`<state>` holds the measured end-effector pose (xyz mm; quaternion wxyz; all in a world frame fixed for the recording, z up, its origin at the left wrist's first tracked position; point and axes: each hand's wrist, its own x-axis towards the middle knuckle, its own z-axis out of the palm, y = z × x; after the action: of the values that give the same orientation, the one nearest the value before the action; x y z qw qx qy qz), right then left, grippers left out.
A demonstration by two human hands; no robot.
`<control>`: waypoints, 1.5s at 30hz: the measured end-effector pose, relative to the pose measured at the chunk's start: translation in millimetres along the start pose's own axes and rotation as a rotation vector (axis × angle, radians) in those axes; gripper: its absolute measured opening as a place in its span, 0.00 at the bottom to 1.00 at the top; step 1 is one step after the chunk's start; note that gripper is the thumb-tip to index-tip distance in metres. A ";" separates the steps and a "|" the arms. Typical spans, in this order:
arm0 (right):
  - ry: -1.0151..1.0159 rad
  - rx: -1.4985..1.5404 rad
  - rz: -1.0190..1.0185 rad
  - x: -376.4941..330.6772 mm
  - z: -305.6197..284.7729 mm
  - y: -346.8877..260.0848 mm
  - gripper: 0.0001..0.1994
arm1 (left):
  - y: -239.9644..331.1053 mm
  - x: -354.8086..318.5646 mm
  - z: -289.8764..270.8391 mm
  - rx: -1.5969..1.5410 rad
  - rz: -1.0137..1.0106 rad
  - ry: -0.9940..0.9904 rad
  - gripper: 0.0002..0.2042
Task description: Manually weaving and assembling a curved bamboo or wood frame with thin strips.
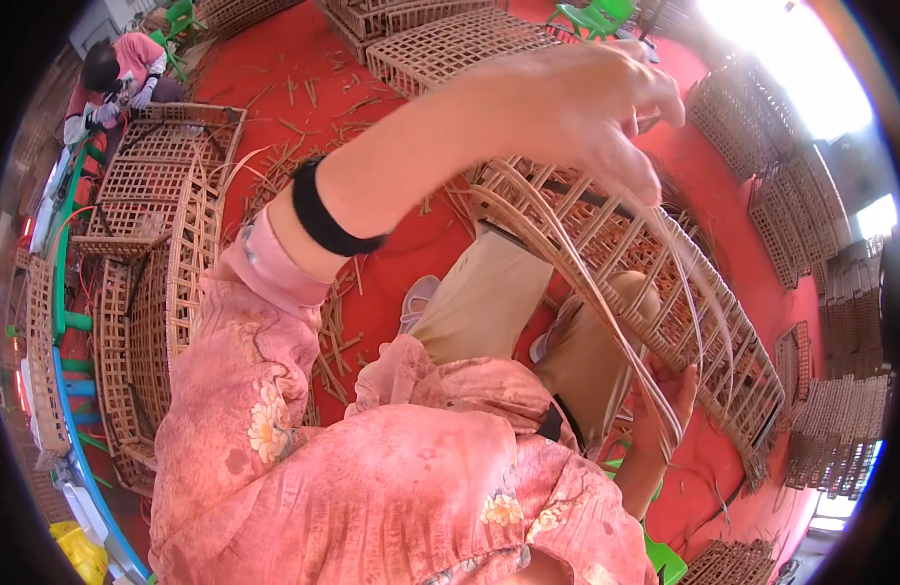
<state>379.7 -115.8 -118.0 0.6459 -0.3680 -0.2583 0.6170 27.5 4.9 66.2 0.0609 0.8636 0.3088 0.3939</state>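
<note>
**Left hand (611,107) up over the basket (655,263), right hand (679,388) low at its near side**

Your hands are well apart. The left one hangs above the basket's far side, blurred, thumb standing away from bent fingers; you can't tell from this view whether a thin strand is caught between them. The right one sits at the near side, toward the right end, with a bunch of strips (585,283) crossing over it; how firmly its fingers close there is hidden.

The basket slants in front of you, from just under your left forearm (440,161) down to the right, its near edge just beside your right knee (621,322). The strips follow that near edge from the left end to your right hand, and paler strands (686,292) bow across the weave. Loose ends fringe the lower right corner.

For room, you have red floor (752,263) showing between the basket's far edge and the stacks (801,214) on the right. Past your left hand, a pile of baskets (450,49) and a green chair (601,15) stand near the top. On your left, cane scraps (343,331) litter the floor between your legs and another basket (153,185), which stands near your left sleeve (245,351). Beyond it runs a green rail (60,244), and a co-worker (133,73) bends over at the far left corner.
</note>
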 end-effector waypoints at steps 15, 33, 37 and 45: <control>-0.041 0.090 0.090 -4.7 -6.6 -6.7 0.25 | -15.2 -46.6 -3.9 -0.225 -0.133 -0.125 0.07; -0.031 0.083 0.083 -5.4 3.6 -7.4 0.19 | -183.8 -295.1 -73.9 0.016 -1.647 0.159 0.42; 0.054 0.026 0.067 -8.2 11.0 -11.1 0.19 | -81.0 -139.2 -52.3 0.440 -0.918 0.110 0.30; 0.066 0.044 0.052 -9.8 7.6 -7.3 0.19 | -48.9 30.9 55.6 0.497 0.339 -0.017 0.13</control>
<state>377.1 -124.1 -106.5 0.6455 -0.3805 -0.2137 0.6268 59.0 69.8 31.1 -0.2162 0.8946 0.2466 0.3034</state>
